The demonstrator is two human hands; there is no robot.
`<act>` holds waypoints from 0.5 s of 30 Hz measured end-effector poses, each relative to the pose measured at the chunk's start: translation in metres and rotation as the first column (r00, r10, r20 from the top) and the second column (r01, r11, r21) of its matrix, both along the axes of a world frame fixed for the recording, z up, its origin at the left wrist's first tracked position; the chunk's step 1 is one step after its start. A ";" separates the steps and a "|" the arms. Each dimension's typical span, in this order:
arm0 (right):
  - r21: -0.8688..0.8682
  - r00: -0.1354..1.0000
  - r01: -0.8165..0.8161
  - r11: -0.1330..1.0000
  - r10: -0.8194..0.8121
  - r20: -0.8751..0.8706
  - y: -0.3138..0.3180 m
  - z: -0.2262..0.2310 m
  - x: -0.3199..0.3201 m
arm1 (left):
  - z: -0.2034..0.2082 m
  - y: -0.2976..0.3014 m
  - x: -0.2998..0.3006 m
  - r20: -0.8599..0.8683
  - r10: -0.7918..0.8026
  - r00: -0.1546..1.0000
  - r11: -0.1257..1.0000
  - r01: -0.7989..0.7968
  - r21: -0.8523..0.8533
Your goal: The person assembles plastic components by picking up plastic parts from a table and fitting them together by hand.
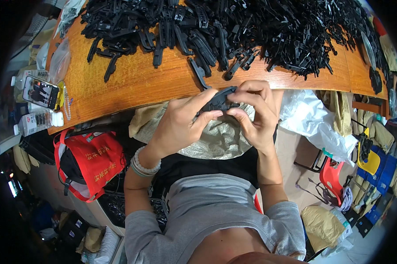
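Between my two hands, just off the near edge of the table, is a black plastic part with a slotted lower side. My left hand grips its left end between thumb and fingers. On its right end, the thumb and fingertips of my right hand press from above and below. A long, narrow black part lies on the table close beyond the fingers. Beneath the hands, a pale woven sack lies over my lap.
Heaps of black plastic parts cover the far side of the wooden table. A phone leans by plastic bottles at the left. A red bag hangs below. White plastic bags and a red chair are at the right.
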State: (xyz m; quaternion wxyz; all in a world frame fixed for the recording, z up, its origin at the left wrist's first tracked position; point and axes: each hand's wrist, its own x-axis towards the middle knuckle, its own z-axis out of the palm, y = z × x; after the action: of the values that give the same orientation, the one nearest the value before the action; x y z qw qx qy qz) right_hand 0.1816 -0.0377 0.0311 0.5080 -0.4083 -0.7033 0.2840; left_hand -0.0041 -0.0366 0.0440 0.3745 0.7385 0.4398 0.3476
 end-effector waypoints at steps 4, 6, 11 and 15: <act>-0.036 0.992 -0.108 0.994 0.110 0.063 0.003 -0.002 0.002 | 0.001 -0.002 -0.003 -0.011 -0.069 0.998 0.996 0.070 0.053; -0.049 0.992 -0.101 0.994 0.104 0.065 0.001 -0.002 0.001 | 0.001 -0.002 -0.002 -0.022 -0.075 0.997 0.994 0.076 0.082; -0.063 0.999 -0.037 0.997 0.038 0.022 -0.004 -0.007 -0.002 | 0.002 -0.002 0.000 -0.007 -0.081 0.997 0.992 0.081 0.101; -0.041 0.998 -0.058 0.997 0.059 0.010 -0.004 -0.011 -0.001 | -0.004 -0.001 -0.002 0.018 -0.094 0.995 0.992 0.092 0.081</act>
State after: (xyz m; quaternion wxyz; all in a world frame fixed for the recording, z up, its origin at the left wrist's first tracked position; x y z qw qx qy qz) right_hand 0.1802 -0.0417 0.0200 0.4872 -0.3993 -0.7118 0.3107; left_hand -0.0063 -0.0381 0.0400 0.3649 0.7689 0.3866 0.3551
